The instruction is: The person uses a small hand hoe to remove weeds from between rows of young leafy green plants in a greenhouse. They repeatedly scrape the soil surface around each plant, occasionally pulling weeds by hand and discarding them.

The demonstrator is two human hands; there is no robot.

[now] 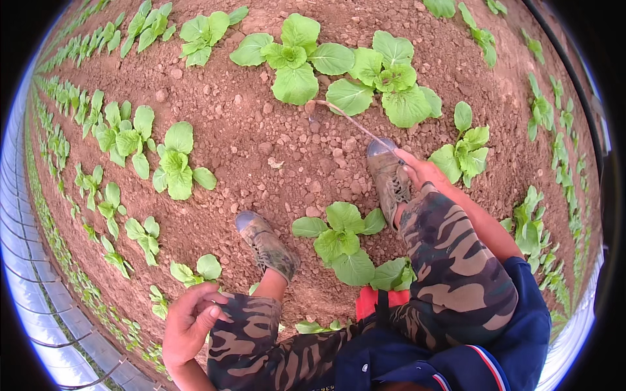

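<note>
My right hand (421, 168) is closed on the end of a thin, curved-handled hand hoe (348, 117), beside my right shoe. The tool's bent tip and small blade (313, 116) rest at the soil, just below a large leafy green plant (295, 56). Another broad-leaved plant (394, 80) stands next to the handle, with one leaf partly behind it. My left hand (194, 313) is at the lower left over my left knee, fingers loosely curled and apart from the thumb, with nothing seen in it. A leafy plant (345, 239) grows between my shoes.
My shoes (266, 244) stand on crumbly brown soil with clods. Rows of seedlings (177, 161) run along both sides. Something red (374, 302) lies beneath me. A black hose or pipe (572, 73) crosses the upper right; pale sheeting (34, 293) curves along the left edge.
</note>
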